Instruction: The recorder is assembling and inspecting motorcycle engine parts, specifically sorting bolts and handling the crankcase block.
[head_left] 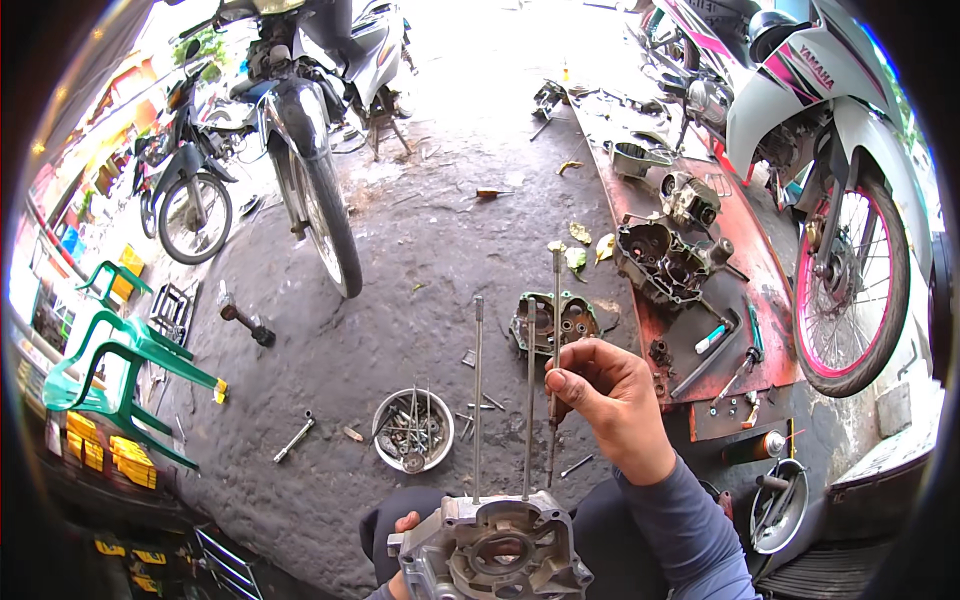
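An aluminium engine crankcase half (445,545) rests at my lap, its round opening facing up toward me. My left hand (406,522) grips its left side; most of those fingers are hidden behind the casting. Two long stud bolts, a left one (478,390) and a middle one (530,425), stand upright from its far edge. Between the thumb and fingertips of my right hand (612,395) is a third long stud bolt (557,300), held nearly vertical. Its lower end reaches down close to the crankcase's right corner; I cannot tell whether it touches.
A white bowl (447,452) of bolts sits on the dark floor beyond my knees. Another casing half (580,315) lies past my right hand. More engine parts (665,262) cover a red board (770,350). Motorcycles stand around, one with a pink-rimmed wheel (897,290). Left is a green chair (115,375).
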